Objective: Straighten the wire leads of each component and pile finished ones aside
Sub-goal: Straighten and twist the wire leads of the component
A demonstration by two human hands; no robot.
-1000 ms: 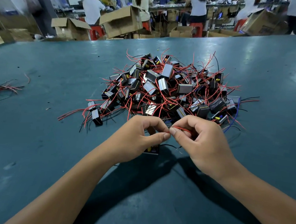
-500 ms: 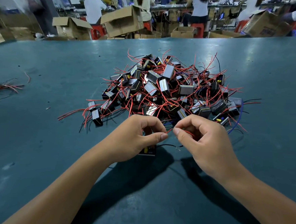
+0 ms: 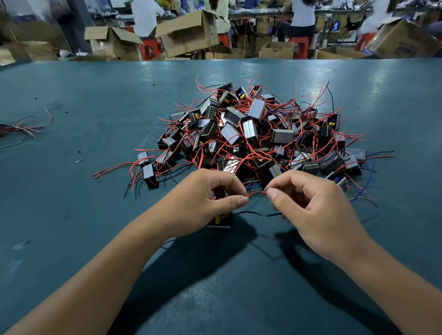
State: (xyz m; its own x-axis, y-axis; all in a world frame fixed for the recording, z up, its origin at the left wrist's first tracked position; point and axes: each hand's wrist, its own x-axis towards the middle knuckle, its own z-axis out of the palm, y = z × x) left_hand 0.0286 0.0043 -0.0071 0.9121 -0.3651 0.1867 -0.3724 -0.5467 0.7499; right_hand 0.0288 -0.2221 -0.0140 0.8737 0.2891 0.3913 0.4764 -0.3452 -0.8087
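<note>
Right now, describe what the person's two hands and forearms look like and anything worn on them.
Both are bare. The left hand and right hand wear no gloves, rings or watch, and both forearms are uncovered to the picture's edge, with no sleeve showing. The thumbnails are short and unpainted. No tape, bandage or marking shows.

No legible text, label, brand, number or sign. Cardboard box [image 3: 404, 40], upper right: dark blue print on side, too blurred to read. Components in pile [image 3: 256, 133]: yellow and metallic patches, no readable markings.
</note>
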